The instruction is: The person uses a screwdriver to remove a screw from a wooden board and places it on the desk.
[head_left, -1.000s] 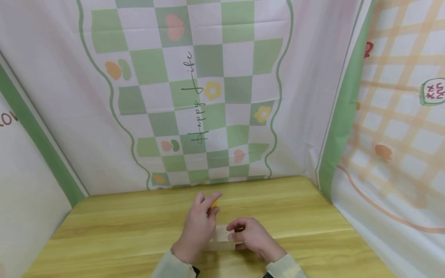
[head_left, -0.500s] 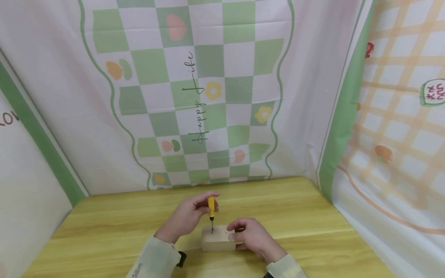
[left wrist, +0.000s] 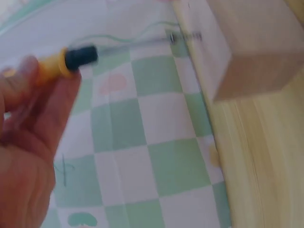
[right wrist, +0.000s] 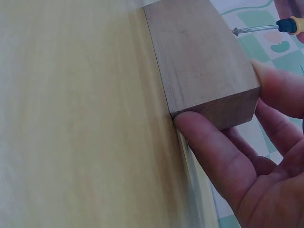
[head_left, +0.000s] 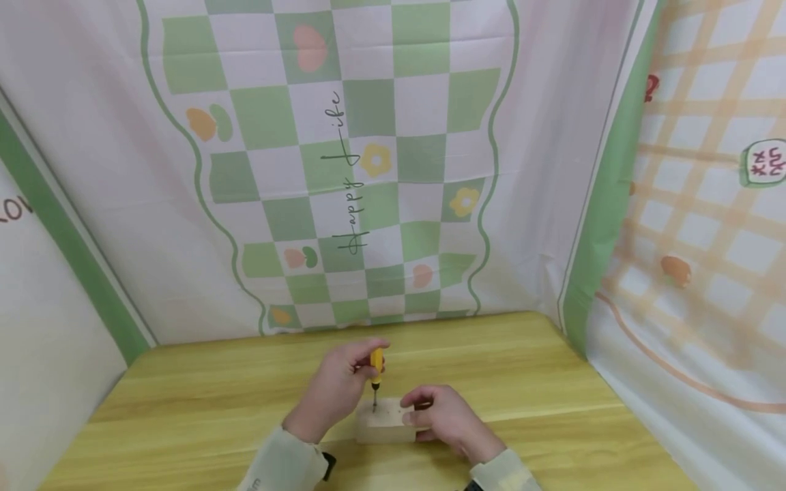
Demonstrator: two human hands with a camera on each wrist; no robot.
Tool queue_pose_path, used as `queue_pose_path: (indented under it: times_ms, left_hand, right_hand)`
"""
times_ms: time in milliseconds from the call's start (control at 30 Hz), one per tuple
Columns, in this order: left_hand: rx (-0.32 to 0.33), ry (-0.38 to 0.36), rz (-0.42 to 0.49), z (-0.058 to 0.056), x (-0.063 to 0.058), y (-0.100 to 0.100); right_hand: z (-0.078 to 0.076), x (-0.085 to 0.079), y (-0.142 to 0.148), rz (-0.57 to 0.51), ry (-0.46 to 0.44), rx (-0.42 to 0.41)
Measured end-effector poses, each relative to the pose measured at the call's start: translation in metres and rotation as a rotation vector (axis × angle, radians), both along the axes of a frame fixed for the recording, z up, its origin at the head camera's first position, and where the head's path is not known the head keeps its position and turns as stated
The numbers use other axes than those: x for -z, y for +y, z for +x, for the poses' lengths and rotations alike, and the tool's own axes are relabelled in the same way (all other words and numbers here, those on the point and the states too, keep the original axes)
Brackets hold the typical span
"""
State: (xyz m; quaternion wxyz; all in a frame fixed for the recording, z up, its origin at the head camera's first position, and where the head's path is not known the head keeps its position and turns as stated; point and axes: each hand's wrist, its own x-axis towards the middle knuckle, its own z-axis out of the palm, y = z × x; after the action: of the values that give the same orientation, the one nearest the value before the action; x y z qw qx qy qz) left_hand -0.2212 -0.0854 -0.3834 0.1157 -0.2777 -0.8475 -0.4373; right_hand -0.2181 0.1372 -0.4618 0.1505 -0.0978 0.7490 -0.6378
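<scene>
In the head view my left hand pinches the yellow handle of a screwdriver between thumb and fingers, the index finger lying over its top end. The screwdriver stands upright, its thin shaft reaching down to the left part of a pale wooden block. A small screw sticks out of the block's top face in the left wrist view, with the shaft's tip at its head. My right hand grips the block's right end; in the right wrist view its fingers and thumb wrap that end.
The block rests on a wood-grain table. Behind the table hangs a green-and-white checked cloth with lettering. An orange plaid cloth hangs at the right.
My left hand, earlier turned over the handle and hiding the block's left end, swung back left, then turned slightly right again with the screwdriver. The right hand and block stayed put.
</scene>
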Motion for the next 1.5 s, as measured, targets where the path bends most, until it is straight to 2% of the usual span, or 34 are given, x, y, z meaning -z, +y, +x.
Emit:
queue_pose_path:
  times_ms: [267,433,533,633,700,800,900,1000,1067,1300,1367,1500]
  left_hand:
    - [-0.248,0.234,-0.095,0.016,0.005,0.023]
    - [-0.368,0.224,-0.143,0.023,0.011,0.035]
    - [-0.397,0.215,-0.134,0.024,0.014,0.04]
    - [-0.357,0.208,-0.118,0.023,0.014,0.038]
    - [-0.287,0.186,-0.125,0.02,0.012,0.031]
    - [-0.109,0.106,-0.113,0.012,0.007,0.017]
    - [0.087,-0.022,-0.059,0.004,0.003,0.004]
    - [0.183,-0.087,-0.008,-0.002,0.002,-0.004]
    - [0.189,-0.076,-0.005,-0.004,0.003,-0.006]
    - [0.112,0.004,-0.042,-0.004,0.006,-0.002]
    - [0.074,0.032,-0.062,-0.003,0.007,0.002]
    - [-0.048,0.14,-0.123,0.002,0.01,0.01]
  right_hand:
    - [-0.001,-0.001,0.0,-0.004,-0.011,-0.004]
    - [0.0,0.0,-0.001,-0.008,0.001,0.001]
    - [0.0,0.0,-0.001,-0.009,0.006,0.003]
    - [0.001,0.0,-0.001,-0.009,0.008,0.001]
    - [0.0,0.001,-0.001,-0.009,0.004,-0.002]
    - [0.0,0.001,0.0,-0.008,-0.002,-0.003]
    - [0.0,0.001,0.0,-0.01,-0.002,-0.002]
    - [0.0,0.001,0.0,-0.017,0.001,0.0]
    - [0.001,0.001,0.0,-0.02,0.002,0.0]
    - [0.0,0.001,0.0,-0.01,-0.007,-0.003]
    - [0.0,0.0,0.0,-0.006,-0.01,-0.002]
    - [0.001,0.0,0.001,-0.006,-0.011,-0.001]
